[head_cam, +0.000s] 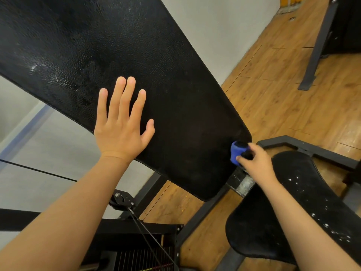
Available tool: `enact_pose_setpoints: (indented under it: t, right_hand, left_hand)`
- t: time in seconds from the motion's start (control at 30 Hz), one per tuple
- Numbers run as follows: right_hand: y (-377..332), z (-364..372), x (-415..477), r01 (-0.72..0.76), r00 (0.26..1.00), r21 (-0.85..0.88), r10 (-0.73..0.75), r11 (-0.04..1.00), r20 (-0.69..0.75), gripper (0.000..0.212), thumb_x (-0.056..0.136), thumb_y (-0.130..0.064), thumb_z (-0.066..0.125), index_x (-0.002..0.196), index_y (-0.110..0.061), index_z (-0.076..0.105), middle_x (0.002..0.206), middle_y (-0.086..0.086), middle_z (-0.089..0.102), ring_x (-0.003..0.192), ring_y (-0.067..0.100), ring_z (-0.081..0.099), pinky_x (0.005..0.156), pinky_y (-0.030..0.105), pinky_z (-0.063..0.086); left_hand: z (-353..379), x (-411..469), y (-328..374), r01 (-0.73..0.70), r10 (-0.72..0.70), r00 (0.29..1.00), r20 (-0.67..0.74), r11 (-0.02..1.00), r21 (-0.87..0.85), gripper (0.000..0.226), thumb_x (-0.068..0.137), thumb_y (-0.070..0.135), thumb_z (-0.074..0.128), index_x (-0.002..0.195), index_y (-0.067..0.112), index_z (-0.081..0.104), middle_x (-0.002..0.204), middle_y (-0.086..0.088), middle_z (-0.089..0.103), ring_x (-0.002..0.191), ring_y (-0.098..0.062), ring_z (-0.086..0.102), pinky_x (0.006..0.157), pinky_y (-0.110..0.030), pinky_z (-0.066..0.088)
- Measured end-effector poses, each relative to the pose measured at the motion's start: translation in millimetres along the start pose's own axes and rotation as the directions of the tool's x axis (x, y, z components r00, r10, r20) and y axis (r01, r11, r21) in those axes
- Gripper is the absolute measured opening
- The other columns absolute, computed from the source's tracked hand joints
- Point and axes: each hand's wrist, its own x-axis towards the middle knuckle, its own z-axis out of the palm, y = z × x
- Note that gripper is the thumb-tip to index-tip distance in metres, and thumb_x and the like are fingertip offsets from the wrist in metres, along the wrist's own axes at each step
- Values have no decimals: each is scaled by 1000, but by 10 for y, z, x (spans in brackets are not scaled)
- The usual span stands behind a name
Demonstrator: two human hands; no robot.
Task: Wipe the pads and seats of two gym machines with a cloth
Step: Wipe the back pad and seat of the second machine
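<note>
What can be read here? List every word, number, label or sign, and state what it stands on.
No text is legible.
Small pale marks on the dark metal bracket below the long black textured back pad: too small to read.
Yellow and red marks on the black weight stack: blurred.

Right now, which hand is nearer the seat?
Right. The right hand, gripping the blue cloth, is beside the seat; the left hand lies flat on the back pad, farther off.
</note>
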Motion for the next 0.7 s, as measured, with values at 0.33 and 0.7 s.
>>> enact_pose_setpoints:
  t: [0.33, 0.7]
  right_hand:
    - [18, -163, 173, -45, 992, 26, 47, 999, -116, 31, 83, -5, 67, 110, -15, 58, 108, 2, 63, 106, 17, 59, 84, 29, 42]
    - [106, -123, 67, 51, 993, 30, -48, 998, -110, 40, 85, -5, 64, 122, -18, 57, 121, -3, 61, 116, 8, 51, 100, 31, 40]
  left_hand:
    - [-8, 10, -7, 6, -6, 1000, 4, 1000, -9, 56, 95, 41, 37, 141, 9, 38, 154, -17, 29, 145, -32, 20, 118, -47, 5]
    - [-12, -11, 22, 12, -11, 1000, 26, 1000, -10, 57, 96, 43, 34, 142, 10, 36, 155, -16, 27, 146, -31, 17, 118, -46, 3]
